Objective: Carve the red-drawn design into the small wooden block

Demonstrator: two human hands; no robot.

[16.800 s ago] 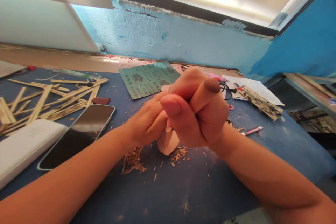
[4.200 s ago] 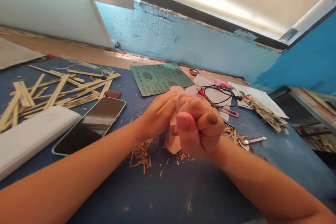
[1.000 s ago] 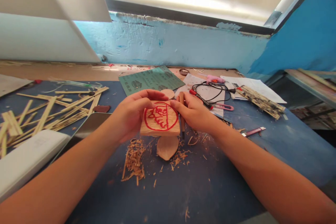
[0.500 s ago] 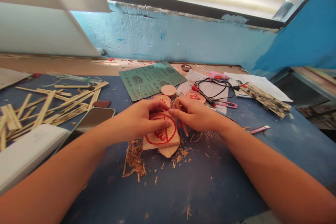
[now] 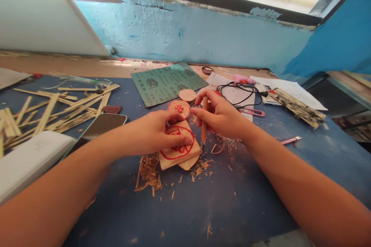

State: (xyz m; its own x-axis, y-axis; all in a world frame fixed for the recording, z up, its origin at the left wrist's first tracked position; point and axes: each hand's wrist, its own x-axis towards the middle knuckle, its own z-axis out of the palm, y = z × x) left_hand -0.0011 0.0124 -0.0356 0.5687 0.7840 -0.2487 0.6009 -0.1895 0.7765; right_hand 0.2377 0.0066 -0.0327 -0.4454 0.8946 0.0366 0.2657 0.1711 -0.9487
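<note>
Fingers (image 5: 174,139) of left hand (image 5: 149,133) clamp wooden block (image 5: 178,154) | right hand (image 5: 223,119) grips wood-handled tool (image 5: 204,133) | block likely light, stiff; best held by edges

Shavings (image 5: 150,173) left of the block (image 5: 176,155), sheet (image 5: 168,83) behind it, phone (image 5: 101,125) farther left.

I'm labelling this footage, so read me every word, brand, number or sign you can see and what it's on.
No words, brands or numbers are readable.
Green sheet: rows of dark print, too blurred to read.
White object: a faint mark, too small to read.
Wooden block: a red circle with a drawing inside, partly covered by the left hand.
Wooden disc: a red flower-like drawing, no letters I can make out.
</note>
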